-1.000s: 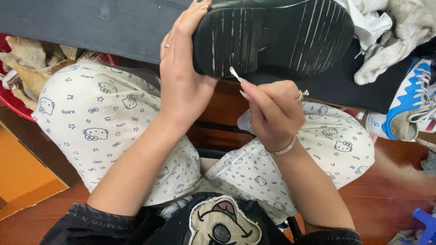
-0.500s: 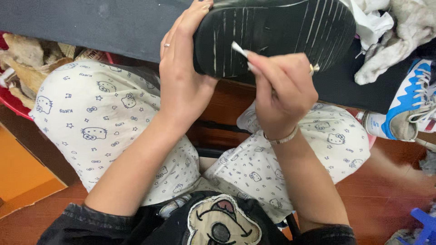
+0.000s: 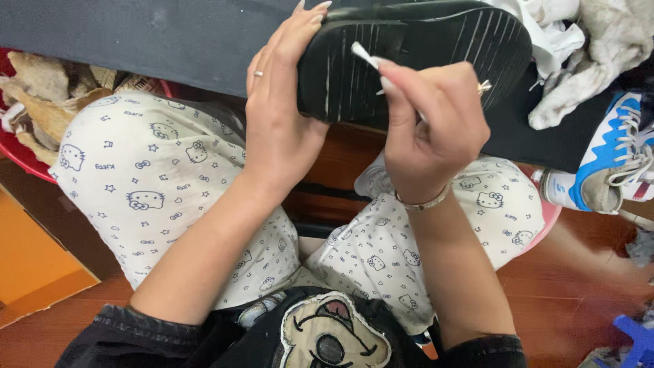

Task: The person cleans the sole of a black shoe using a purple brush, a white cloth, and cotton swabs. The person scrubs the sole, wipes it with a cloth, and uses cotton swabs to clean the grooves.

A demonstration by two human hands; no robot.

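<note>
Pinching a cotton swab [image 3: 361,54], right hand [image 3: 429,129] touches black sole [image 3: 422,54].

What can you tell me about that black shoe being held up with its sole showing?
The black shoe is turned sole-up, heel end toward the left hand, which grips it from the side. The sole looks like dark rubber, with thin ribbed grooves running across it, some showing pale dirt or residue. The right hand presses the white tip of a cotton swab into a groove near the heel. The shoe is held over the edge of a dark table, above the person's lap.
</note>
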